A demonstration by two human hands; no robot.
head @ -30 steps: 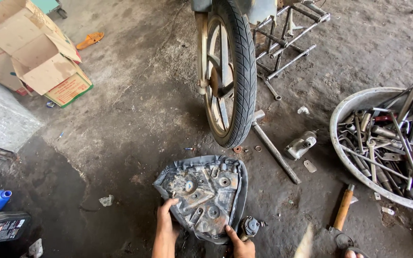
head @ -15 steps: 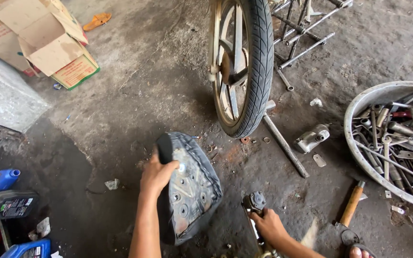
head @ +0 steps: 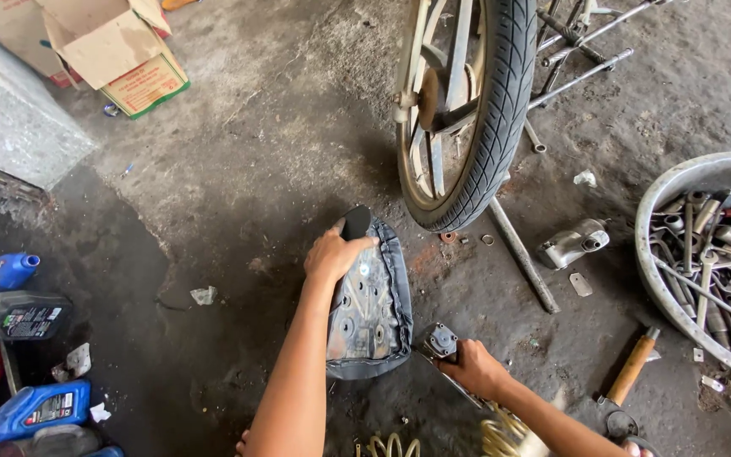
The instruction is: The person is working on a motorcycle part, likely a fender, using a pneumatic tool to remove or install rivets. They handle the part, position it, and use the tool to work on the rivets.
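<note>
Left hand [head: 334,253] grips the top edge of the seat pan [head: 371,305], standing it on edge on the concrete floor [head: 239,169] before the rear wheel [head: 467,110]. Right hand [head: 474,368] is clenched on a ratchet tool [head: 440,342] beside it. Seat judged bulky, fairly light, rigid underneath, padded outside; the rim offers the surest hold.

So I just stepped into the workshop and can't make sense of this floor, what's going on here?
A person is crouched on the concrete floor over a motorcycle seat, turned so its grey underside faces them. The left hand grips the seat's upper end, propping it up. The right hand is closed on a metal tool beside the seat's lower edge. A motorcycle wheel stands just behind, a basin of tools sits to the right, and oil bottles lie on the left.
</note>
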